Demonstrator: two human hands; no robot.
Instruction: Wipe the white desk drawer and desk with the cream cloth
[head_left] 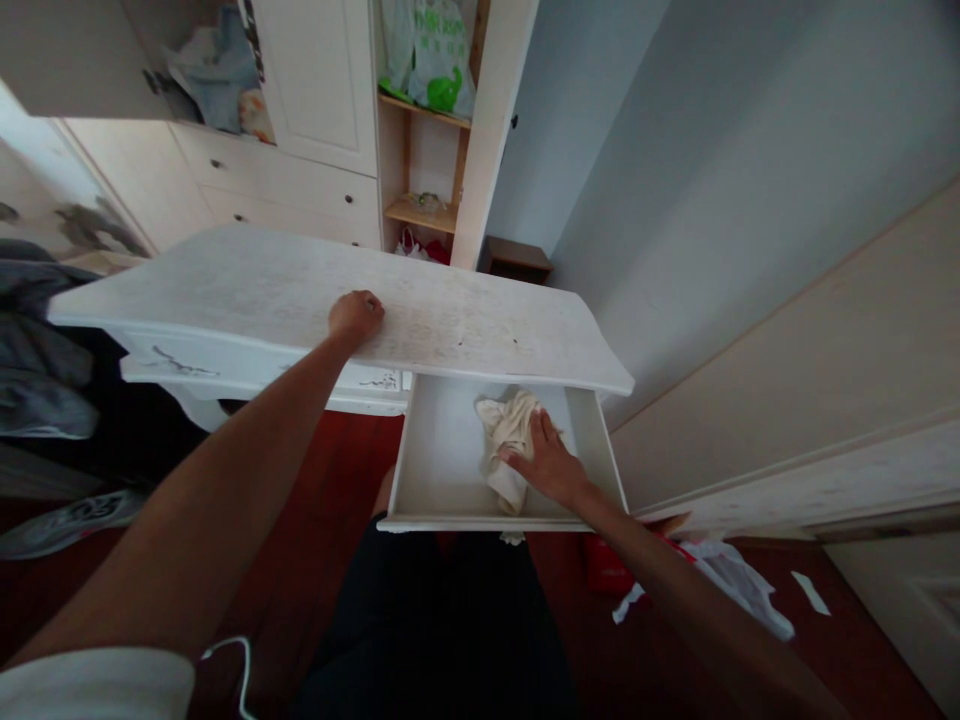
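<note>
Head view: the person's right hand (551,460) is lying palm down on a crumpled cream cloth (512,435), its fingers extended and its thumb spread apart. The cloth is resting in a bunch on the floor of a white drawer (442,450), near the middle, and the drawer is standing open toward the person at six o'clock. At ten o'clock from the cloth, the left hand (357,317) is resting, curled into a loose fist, on the white tabletop (465,310); whether it is enclosing anything cannot be told. The tabletop's surface is showing wear and staining.

Farther out, taking bearings from the cloth, a white wardrobe (319,80) is standing at eleven o'clock. Close to twelve, a plastic bag with green print (442,65) is sitting on an upper shelf. At four o'clock, a white plastic bag (739,585) is lying on the red floor (847,655). Grey clothing (45,380) is hanging in folds at nine o'clock, and a shoe (71,522) is lying between eight and nine.
</note>
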